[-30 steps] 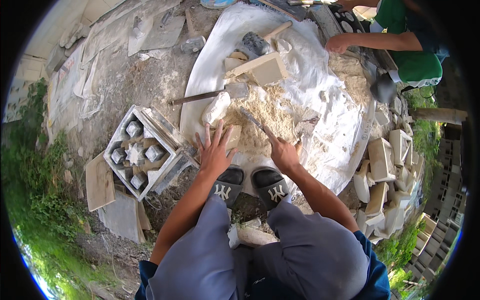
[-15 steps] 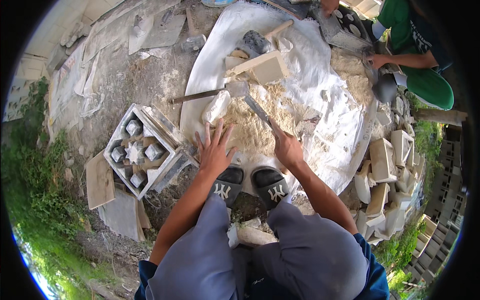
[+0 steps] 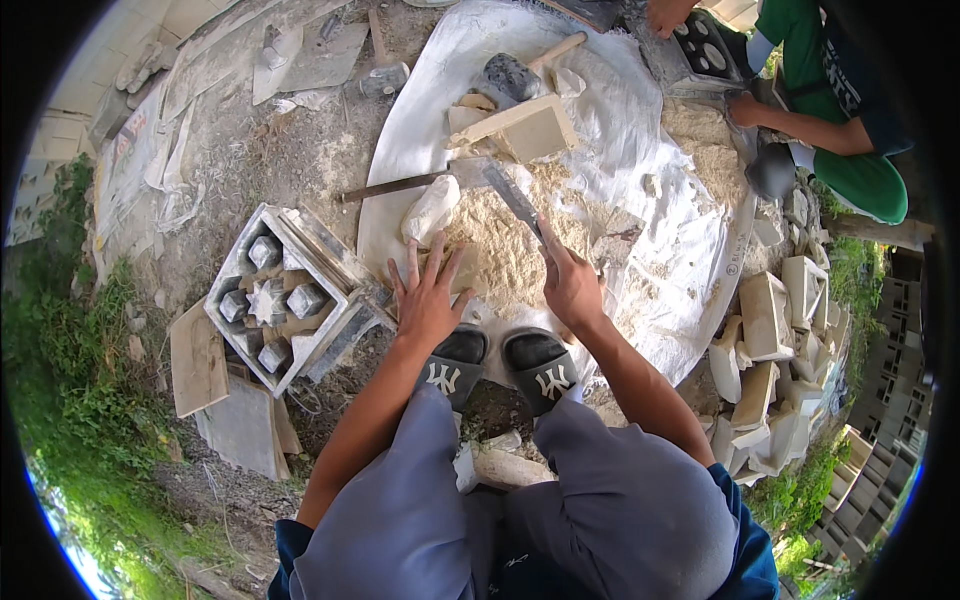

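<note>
My right hand (image 3: pixel 574 288) grips a long, flat metal blade (image 3: pixel 512 203) by its near end, with the tip pointing forward and left over pale, crumbly powder (image 3: pixel 510 265). My left hand (image 3: pixel 428 300) is open with fingers spread, holding nothing, at the near edge of the powder. Just beyond its fingertips lies a whitish stone-like lump (image 3: pixel 432 208). Behind that rests a tool with a long dark handle (image 3: pixel 395 188) and a squarish metal head, which the blade's tip partly overlaps.
Left of me stands a square mould (image 3: pixel 232 345) with several raised blocks around a star. A pale block (image 3: pixel 540 135) and a dark-headed mallet (image 3: pixel 512 78) lie on the white sheet (image 3: pixel 410 110). Cast pieces (image 3: pixel 765 318) are heaped at right. A co-worker's hand (image 3: pixel 742 108) touches another mould (image 3: pixel 690 50).
My right hand has moved slightly nearer and left, and the blade's tip has swung left and forward, showing more of its flat face. My left hand has barely moved.
</note>
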Demonstrator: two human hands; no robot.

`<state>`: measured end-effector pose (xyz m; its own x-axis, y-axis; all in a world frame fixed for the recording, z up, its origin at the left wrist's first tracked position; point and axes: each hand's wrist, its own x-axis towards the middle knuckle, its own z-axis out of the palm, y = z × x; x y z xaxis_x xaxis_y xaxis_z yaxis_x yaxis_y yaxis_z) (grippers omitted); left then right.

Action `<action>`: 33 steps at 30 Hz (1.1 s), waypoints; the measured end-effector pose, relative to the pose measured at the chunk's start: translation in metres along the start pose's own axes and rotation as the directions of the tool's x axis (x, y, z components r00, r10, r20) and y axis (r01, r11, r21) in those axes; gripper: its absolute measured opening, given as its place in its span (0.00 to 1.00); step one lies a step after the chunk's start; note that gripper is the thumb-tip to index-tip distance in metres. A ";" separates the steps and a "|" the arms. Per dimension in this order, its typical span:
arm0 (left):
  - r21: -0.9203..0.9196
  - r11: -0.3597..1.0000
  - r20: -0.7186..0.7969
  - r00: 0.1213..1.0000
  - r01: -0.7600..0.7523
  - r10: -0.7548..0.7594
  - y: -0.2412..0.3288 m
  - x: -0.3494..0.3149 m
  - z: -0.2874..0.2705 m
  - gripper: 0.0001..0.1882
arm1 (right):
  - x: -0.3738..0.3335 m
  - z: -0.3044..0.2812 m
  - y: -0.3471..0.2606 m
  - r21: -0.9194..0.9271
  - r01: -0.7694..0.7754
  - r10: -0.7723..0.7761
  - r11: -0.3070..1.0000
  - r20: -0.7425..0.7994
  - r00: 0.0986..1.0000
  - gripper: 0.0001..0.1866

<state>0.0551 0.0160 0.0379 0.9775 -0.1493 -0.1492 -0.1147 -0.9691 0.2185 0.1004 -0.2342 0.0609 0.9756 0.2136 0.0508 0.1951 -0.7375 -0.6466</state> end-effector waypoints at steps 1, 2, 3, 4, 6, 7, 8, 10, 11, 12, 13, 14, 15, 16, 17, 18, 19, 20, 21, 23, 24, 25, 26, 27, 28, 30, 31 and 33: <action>-0.005 1.000 0.000 1.000 -0.002 0.002 0.001 0.001 0.000 0.43 | 0.000 0.000 -0.002 0.022 0.018 -0.016 1.000 -0.077 0.997 0.39; 0.002 1.000 -0.005 1.000 -0.008 0.008 0.002 0.001 0.000 0.43 | -0.003 0.003 0.003 0.018 0.017 -0.016 1.000 -0.077 0.997 0.39; 0.009 1.000 -0.011 1.000 -0.013 0.013 0.003 0.001 -0.001 0.43 | -0.006 0.009 0.011 -0.066 -0.031 0.032 0.997 0.027 0.999 0.39; 0.004 1.000 -0.018 1.000 -0.018 0.018 0.006 0.003 0.000 0.43 | -0.006 0.011 0.018 -0.159 -0.068 0.088 0.985 0.120 0.989 0.39; -0.037 0.999 0.030 1.000 0.000 0.002 0.012 0.006 0.001 0.43 | 0.003 0.009 0.036 -0.254 -0.164 0.240 0.953 0.306 0.921 0.40; -0.032 0.999 0.032 1.000 0.002 -0.001 0.009 0.005 0.002 0.43 | 0.004 0.009 0.034 -0.241 -0.158 0.224 0.958 0.277 0.934 0.40; -0.022 1.000 0.033 0.999 0.007 -0.007 0.006 0.002 0.001 0.43 | 0.008 0.008 0.027 -0.224 -0.149 0.205 0.963 0.252 0.946 0.40; -0.015 1.000 0.040 0.999 0.014 -0.013 0.003 0.000 0.000 0.43 | 0.012 0.005 0.020 -0.195 -0.178 0.226 0.964 0.263 0.938 0.40; -0.010 1.000 0.033 0.999 0.010 -0.010 0.003 0.002 -0.002 0.43 | 0.009 0.005 0.019 -0.086 -0.099 0.109 0.991 0.121 0.987 0.40; -0.004 1.000 0.026 1.000 0.006 -0.006 0.004 0.002 -0.003 0.43 | 0.005 0.006 0.018 0.010 -0.001 0.002 1.000 -0.037 0.999 0.40; -0.008 1.000 0.026 1.000 0.003 -0.003 0.006 0.003 -0.002 0.43 | 0.000 0.003 0.015 -0.012 -0.033 0.032 0.999 -0.027 0.999 0.40; -0.003 1.000 0.032 0.999 0.003 -0.003 0.008 0.004 -0.002 0.43 | -0.002 0.006 0.022 -0.016 -0.035 0.034 0.999 -0.029 0.999 0.40; 0.003 1.000 0.037 0.999 0.003 -0.003 0.010 0.005 -0.002 0.42 | -0.004 0.014 0.031 -0.125 -0.082 0.097 0.989 0.117 0.988 0.37; 0.003 1.000 0.032 0.999 0.000 0.000 0.009 0.005 -0.002 0.42 | 0.000 0.015 0.029 -0.234 -0.110 0.170 0.966 0.251 0.953 0.34; -0.009 1.000 0.047 0.999 0.013 -0.012 0.009 0.004 -0.002 0.42 | 0.003 0.017 0.026 -0.260 -0.115 0.187 0.959 0.276 0.943 0.35; -0.021 0.999 0.061 0.998 0.025 -0.024 0.009 0.004 -0.001 0.42 | 0.005 0.013 0.028 -0.261 -0.114 0.187 0.959 0.272 0.944 0.35; -0.016 0.999 0.066 0.997 0.029 -0.028 0.007 0.002 -0.002 0.42 | 0.006 0.008 0.020 -0.233 -0.109 0.172 0.966 0.271 0.947 0.35; -0.002 1.000 0.053 0.998 0.018 -0.018 0.004 0.002 -0.002 0.42 | 0.005 0.007 0.015 -0.205 -0.103 0.158 0.973 0.271 0.950 0.34; 0.012 1.000 0.040 0.999 0.008 -0.009 0.002 0.001 -0.003 0.42 | 0.003 0.011 0.012 -0.198 -0.103 0.157 0.975 0.278 0.948 0.34; 0.013 1.000 0.037 0.999 0.008 -0.008 0.003 0.002 -0.003 0.42 | 0.001 0.011 0.012 -0.055 -0.031 0.033 0.998 0.041 0.999 0.33; 0.014 1.000 0.031 0.999 0.005 -0.006 0.003 0.001 -0.004 0.42 | -0.001 0.011 0.011 0.010 0.019 -0.018 1.000 -0.086 0.996 0.32; 0.006 1.000 0.030 1.000 -0.003 0.003 0.008 0.002 -0.003 0.42 | -0.006 0.014 0.024 -0.019 0.001 -0.002 1.000 -0.065 0.998 0.33; -0.010 1.000 0.036 0.999 -0.001 0.002 0.010 0.004 -0.001 0.42 | -0.007 0.015 0.033 -0.030 -0.002 0.000 1.000 -0.071 0.997 0.33; -0.027 1.000 0.042 0.999 -0.001 0.002 0.014 0.006 0.001 0.42 | -0.008 0.016 0.042 -0.148 -0.081 0.099 0.986 0.118 0.988 0.33; -0.022 1.000 0.040 0.999 0.001 0.000 0.011 0.005 0.000 0.42 | -0.005 0.017 0.040 -0.261 -0.130 0.207 0.957 0.296 0.933 0.34; -0.019 1.000 0.063 0.998 0.024 -0.023 0.007 0.004 0.001 0.42 | 0.002 0.016 0.039 -0.236 -0.102 0.165 0.966 0.262 0.951 0.34; -0.016 0.999 0.069 0.997 0.031 -0.030 0.005 0.001 0.000 0.42 | 0.004 0.009 0.030 -0.204 -0.112 0.160 0.972 0.234 0.959 0.34; 0.010 1.000 0.029 1.000 0.007 -0.007 -0.001 -0.001 -0.003 0.42 | -0.004 0.009 0.020 -0.047 -0.038 0.039 0.998 0.033 0.999 0.34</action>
<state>0.0548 0.0173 0.0403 0.9728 -0.1480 -0.1784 -0.1098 -0.9720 0.2080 0.0993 -0.2438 0.0406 0.9786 0.2055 -0.0001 0.1625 -0.7741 -0.6119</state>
